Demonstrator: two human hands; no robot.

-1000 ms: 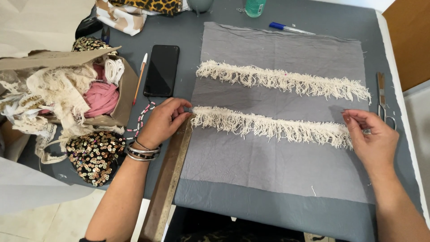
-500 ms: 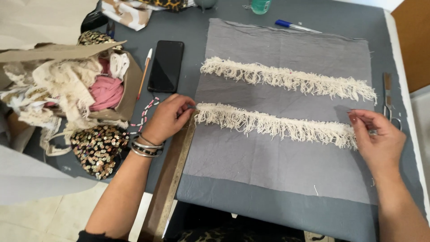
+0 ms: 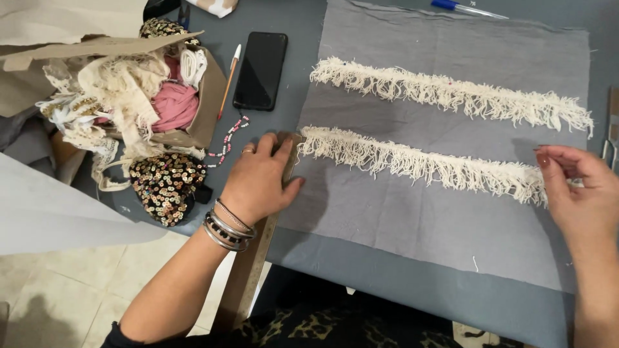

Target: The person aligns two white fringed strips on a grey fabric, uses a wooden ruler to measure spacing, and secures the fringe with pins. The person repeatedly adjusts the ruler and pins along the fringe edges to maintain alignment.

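Pressing a wooden ruler flat with the left hand while the right hand pinches the lower fringe trim's end, the person is aligning it on grey fabric, needing steady tension.

A black phone lay on my grey table, next to a pencil. A box held pink yarn and lace. Shiny sequin cloth sat by it. A blue pen was far up.
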